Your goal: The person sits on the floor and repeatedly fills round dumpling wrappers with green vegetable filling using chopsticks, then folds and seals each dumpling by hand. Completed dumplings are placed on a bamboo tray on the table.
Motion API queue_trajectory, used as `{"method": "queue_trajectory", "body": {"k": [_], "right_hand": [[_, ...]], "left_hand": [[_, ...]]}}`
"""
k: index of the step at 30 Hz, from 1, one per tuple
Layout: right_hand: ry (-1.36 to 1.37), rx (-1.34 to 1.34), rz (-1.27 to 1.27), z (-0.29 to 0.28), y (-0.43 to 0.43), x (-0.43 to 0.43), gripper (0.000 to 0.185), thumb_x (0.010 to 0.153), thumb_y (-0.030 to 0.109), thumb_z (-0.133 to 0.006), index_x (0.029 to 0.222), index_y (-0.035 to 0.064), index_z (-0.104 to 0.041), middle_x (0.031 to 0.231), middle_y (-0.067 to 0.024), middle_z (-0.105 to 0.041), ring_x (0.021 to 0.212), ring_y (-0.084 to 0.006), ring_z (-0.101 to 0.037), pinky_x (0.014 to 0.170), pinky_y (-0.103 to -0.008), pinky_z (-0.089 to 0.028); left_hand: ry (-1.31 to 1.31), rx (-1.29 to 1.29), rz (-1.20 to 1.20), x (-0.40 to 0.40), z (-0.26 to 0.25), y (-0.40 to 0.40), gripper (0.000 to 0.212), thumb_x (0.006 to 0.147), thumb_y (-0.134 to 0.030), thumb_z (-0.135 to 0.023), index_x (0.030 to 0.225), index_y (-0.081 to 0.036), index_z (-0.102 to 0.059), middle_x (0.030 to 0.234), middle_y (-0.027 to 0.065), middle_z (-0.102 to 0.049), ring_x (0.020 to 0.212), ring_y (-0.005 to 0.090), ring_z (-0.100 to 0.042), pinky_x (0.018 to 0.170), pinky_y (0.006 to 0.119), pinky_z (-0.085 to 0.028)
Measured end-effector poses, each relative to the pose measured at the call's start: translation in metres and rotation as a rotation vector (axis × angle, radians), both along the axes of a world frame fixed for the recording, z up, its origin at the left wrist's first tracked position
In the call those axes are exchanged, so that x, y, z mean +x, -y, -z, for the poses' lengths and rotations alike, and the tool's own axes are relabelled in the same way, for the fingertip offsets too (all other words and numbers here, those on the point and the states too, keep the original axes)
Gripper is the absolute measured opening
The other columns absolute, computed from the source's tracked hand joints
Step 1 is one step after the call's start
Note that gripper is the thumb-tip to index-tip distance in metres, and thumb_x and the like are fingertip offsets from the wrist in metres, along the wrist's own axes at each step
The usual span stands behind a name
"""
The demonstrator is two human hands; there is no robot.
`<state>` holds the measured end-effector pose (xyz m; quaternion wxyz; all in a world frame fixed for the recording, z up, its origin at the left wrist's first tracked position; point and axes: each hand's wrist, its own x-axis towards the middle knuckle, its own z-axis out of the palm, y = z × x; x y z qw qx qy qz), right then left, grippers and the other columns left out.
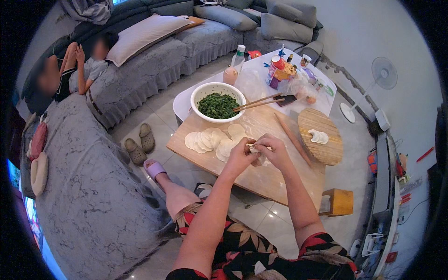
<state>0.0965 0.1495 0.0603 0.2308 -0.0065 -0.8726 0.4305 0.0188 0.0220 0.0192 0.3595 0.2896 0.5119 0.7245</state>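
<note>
My left hand (241,155) and my right hand (272,149) meet above the wooden board (280,185), pinching the edges of one dumpling (256,150) between them. Fingers hide most of that dumpling. Just left of my hands, round dough wrappers (204,139) lie overlapping on the board. Behind them stands a white bowl (196,105) of chopped green filling (217,105), with a pair of chopsticks (260,102) resting across its right rim. A wooden rolling pin (292,138) lies to the right. Beyond it, several shaped dumplings (318,137) sit in a row on a round slatted tray (320,115).
The white table (252,64) behind carries a bottle (238,57), plastic bags (250,84), a snack tub (278,71) and a dark phone (285,100). A grey sofa (140,73) curves around the left, where a person (87,68) reclines. A wooden stool (337,202) and a fan (383,73) stand right.
</note>
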Motion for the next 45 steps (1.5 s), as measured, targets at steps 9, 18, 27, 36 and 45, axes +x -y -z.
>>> {"method": "queue_trajectory", "body": {"k": [9,18,27,36,45], "right_hand": [[0.100,0.094,0.075,-0.001,0.006,-0.005,0.007,0.075,0.005,-0.063,0.075,-0.0011,-0.059,0.073,-0.0103,-0.056,0.067,-0.0192,-0.055,0.061,-0.0291,-0.044],[0.260,0.035,-0.022,-0.001,0.001,-0.009,0.011,0.075,0.009,-0.065,0.078,-0.0008,-0.062,0.074,-0.0088,-0.056,0.065,-0.0157,-0.055,0.061,-0.0284,-0.045],[0.200,-0.587,0.082,0.033,0.001,0.008,0.025,0.084,0.017,-0.061,0.099,-0.0019,-0.057,0.083,-0.0060,-0.058,0.076,-0.0153,-0.059,0.065,-0.0296,-0.050],[0.168,-1.127,0.122,0.053,0.003,0.030,0.023,0.085,0.014,-0.060,0.100,-0.0028,-0.055,0.087,-0.0105,-0.061,0.075,-0.0173,-0.061,0.065,-0.0321,-0.054],[0.171,-1.115,0.136,0.045,-0.002,0.041,0.022,0.084,0.013,-0.061,0.097,-0.0041,-0.056,0.085,-0.0125,-0.062,0.069,-0.0176,-0.062,0.063,-0.0299,-0.054]], "left_hand": [[0.025,-0.018,0.012,-0.001,0.005,-0.002,0.036,0.081,0.002,-0.059,0.113,0.002,-0.042,0.083,0.0130,-0.061,0.061,0.0193,-0.064,0.052,0.029,-0.052],[0.064,-0.049,0.021,-0.001,0.004,0.000,0.039,0.081,0.001,-0.060,0.114,0.001,-0.041,0.081,0.0135,-0.061,0.058,0.0202,-0.064,0.050,0.028,-0.051],[0.291,-0.019,-0.110,-0.007,0.024,-0.003,0.028,0.085,-0.007,-0.059,0.109,0.002,-0.048,0.080,0.0114,-0.062,0.061,0.0167,-0.062,0.053,0.028,-0.050],[-0.061,-0.162,-0.311,-0.004,0.024,-0.012,0.017,0.088,-0.014,-0.056,0.090,0.002,-0.061,0.073,0.0072,-0.061,0.050,0.0120,-0.055,0.044,0.024,-0.044],[-0.453,-0.313,-0.293,0.003,0.017,-0.017,0.021,0.088,-0.016,-0.055,0.077,0.001,-0.057,0.059,0.0078,-0.057,0.046,0.0112,-0.052,0.042,0.027,-0.040]]}}
